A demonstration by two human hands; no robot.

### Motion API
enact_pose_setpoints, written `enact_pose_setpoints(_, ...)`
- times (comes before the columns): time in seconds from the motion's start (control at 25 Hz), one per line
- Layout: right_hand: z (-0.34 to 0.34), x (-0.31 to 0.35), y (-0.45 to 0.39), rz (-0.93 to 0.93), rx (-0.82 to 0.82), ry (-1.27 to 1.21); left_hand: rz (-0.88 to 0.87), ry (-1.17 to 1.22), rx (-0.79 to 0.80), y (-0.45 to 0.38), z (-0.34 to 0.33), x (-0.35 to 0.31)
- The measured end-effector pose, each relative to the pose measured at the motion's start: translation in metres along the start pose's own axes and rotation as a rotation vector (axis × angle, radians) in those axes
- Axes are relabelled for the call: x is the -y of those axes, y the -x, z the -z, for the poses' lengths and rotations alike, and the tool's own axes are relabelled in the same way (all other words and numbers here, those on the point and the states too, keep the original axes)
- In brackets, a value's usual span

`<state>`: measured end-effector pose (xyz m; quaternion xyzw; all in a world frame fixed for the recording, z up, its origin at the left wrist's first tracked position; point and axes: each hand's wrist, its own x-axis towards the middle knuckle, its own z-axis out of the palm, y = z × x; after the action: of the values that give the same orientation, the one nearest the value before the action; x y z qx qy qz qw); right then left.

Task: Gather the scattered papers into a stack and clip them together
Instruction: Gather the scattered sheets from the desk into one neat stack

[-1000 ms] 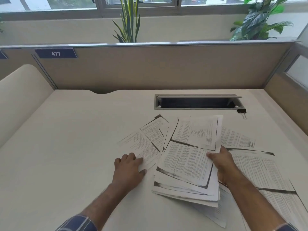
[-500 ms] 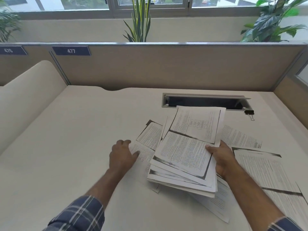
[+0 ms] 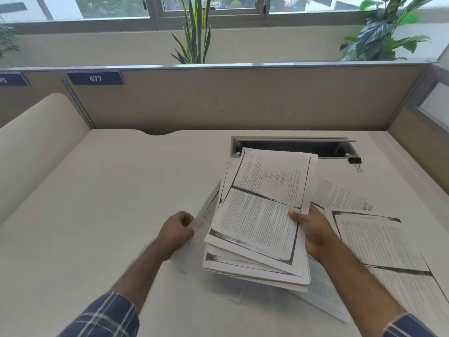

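My right hand (image 3: pixel 315 229) grips the right edge of an uneven stack of printed papers (image 3: pixel 257 222) and holds it a little above the desk, thumb on top. My left hand (image 3: pixel 176 229) is closed on loose sheets (image 3: pixel 202 223) at the stack's left side, lifted and blurred with motion. More printed sheets (image 3: pixel 384 242) lie spread on the desk to the right, one sheet (image 3: pixel 340 195) sits behind my right hand, and another sheet (image 3: pixel 323 295) pokes out under the stack. A black binder clip (image 3: pixel 355 161) lies on the desk at the far right.
The beige desk (image 3: pixel 109 203) has an open cable slot (image 3: pixel 291 148) behind the papers. Tan partition walls (image 3: pixel 230 100) close the back and the right, and a rounded cream panel (image 3: pixel 36 132) stands on the left. Plants stand behind the partition.
My left hand has closed on the sheets it was pressing flat and lifted them toward the stack. My right hand has raised the stack off the desk.
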<state>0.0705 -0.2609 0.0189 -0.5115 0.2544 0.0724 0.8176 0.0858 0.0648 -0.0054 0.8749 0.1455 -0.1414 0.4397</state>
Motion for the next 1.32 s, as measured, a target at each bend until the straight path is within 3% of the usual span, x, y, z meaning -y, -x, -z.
enact_pose_setpoints(0.16, -0.008, -0.004, 0.003, -0.002, 0.042, -0.033, -0.005, 0.601, 0.225, 0.022, 0.013, -0.001)
enact_pose_setpoints(0.4, -0.032, -0.017, 0.009, -0.070, 0.065, -0.031, -0.088, 0.890, 0.317, 0.045, 0.031, 0.008)
enact_pose_setpoints(0.68, -0.058, -0.035, 0.012, -0.110, 0.139, 0.048, -0.045, 0.877, 0.328, 0.060, 0.049, 0.018)
enact_pose_setpoints(0.8, -0.068, -0.033, 0.016, -0.003, 0.172, 0.171, -0.006, 0.783, 0.384, 0.065, 0.056, 0.017)
enact_pose_setpoints(0.92, -0.078, -0.019, 0.028, 0.088, 0.305, 0.223, -0.007, 0.735, 0.428, 0.065, 0.064, 0.004)
enact_pose_setpoints(1.08, -0.085, 0.011, 0.046, 0.105, 0.498, 0.260, -0.134, 0.703, 0.270, 0.061, 0.067, -0.025)
enact_pose_setpoints(1.32, -0.086, 0.033, 0.062, 0.359, 0.434, 0.413, -0.398, 0.671, 0.073, 0.066, 0.058, -0.054)
